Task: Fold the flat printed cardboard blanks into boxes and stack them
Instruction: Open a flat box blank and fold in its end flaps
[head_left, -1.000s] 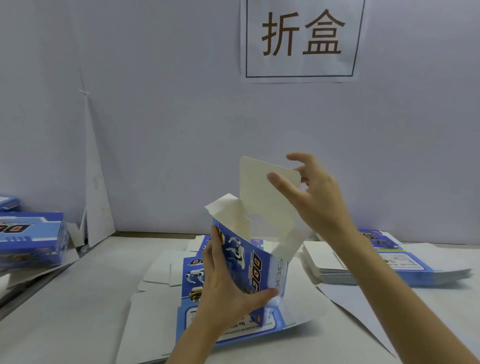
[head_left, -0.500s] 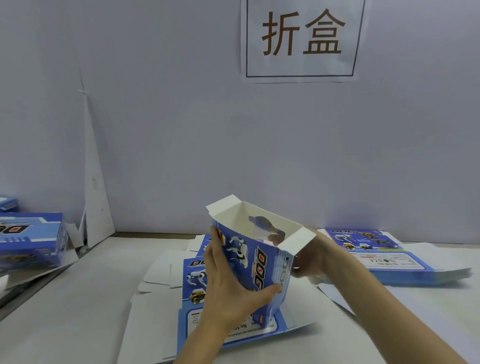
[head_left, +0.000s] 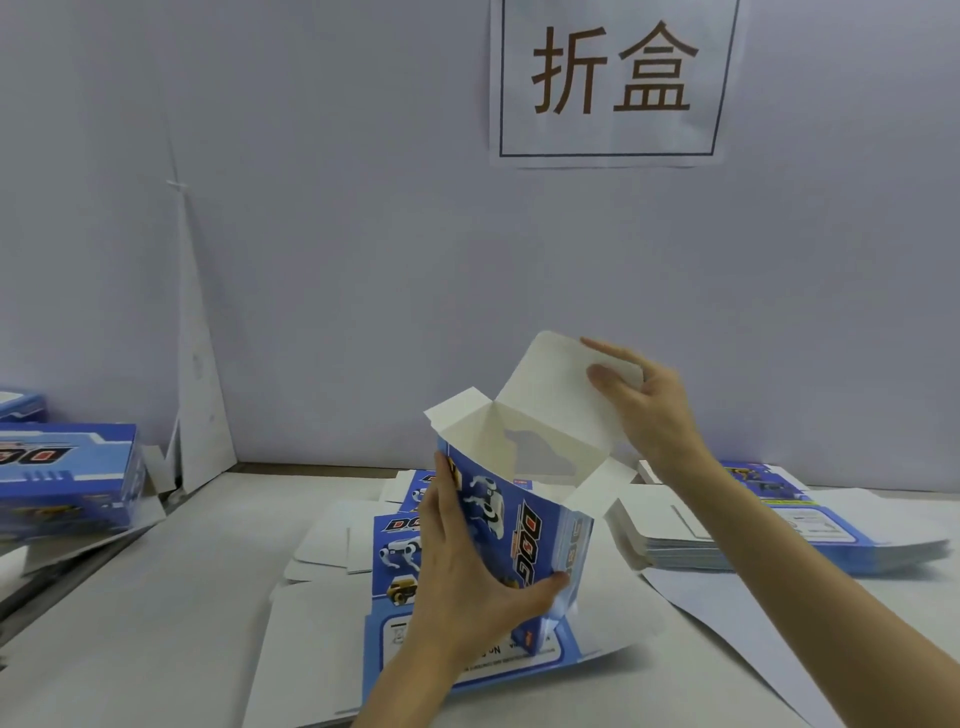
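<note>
Above 2 flat blanks (head_left: 395, 525), left hand (head_left: 462, 582) grips the half-folded blue box (head_left: 524, 535) (top open); right hand (head_left: 649, 410) pinches its raised lid flap (head_left: 556, 395).

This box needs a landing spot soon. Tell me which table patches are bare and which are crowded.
Bare: the near-left table between the finished boxes and the loose blanks. Crowded: the centre, where blanks lie under the held box, and the right, taken by the stack of blanks and a paper sheet.
</note>
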